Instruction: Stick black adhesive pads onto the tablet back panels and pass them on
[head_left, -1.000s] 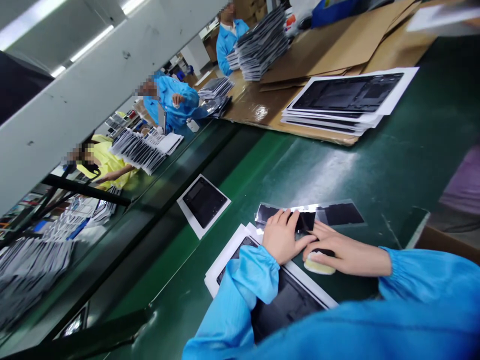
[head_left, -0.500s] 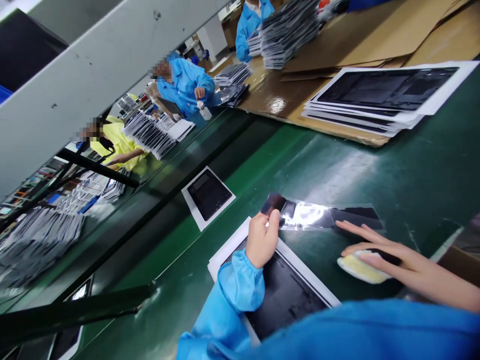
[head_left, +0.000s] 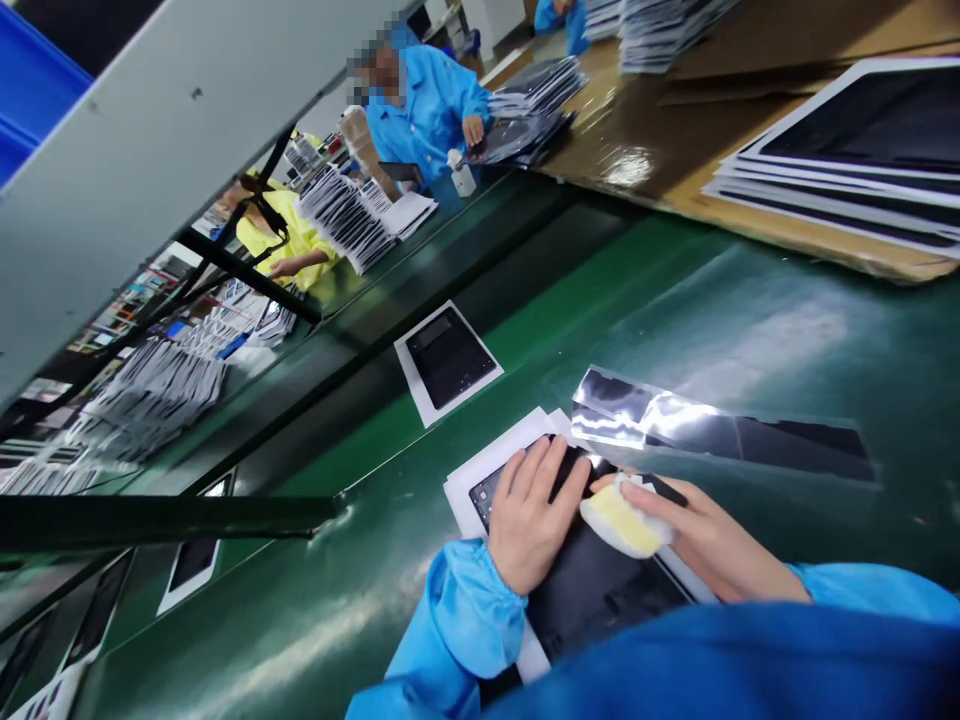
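A flat black panel lies on white sheets in front of me on the green surface. My left hand rests on the panel's upper end, fingers stretched and slightly spread. A small dark glossy film piece shows beside its fingertips, partly covered. My right hand grips a yellow-and-white pad over the panel, with a dark object along its fingers; its fingertips reach the film piece, but whether they pinch it I cannot tell. Just beyond lies a clear strip with dark film pieces.
Another black panel on white paper lies farther up the green conveyor. Stacked panels stand on cardboard at the right. Two people in blue and yellow are across the line. A dark metal bar crosses at left.
My left hand has left the clear strip and come down onto the panel. My right hand has moved left with the pad, over the panel. The view has shifted.
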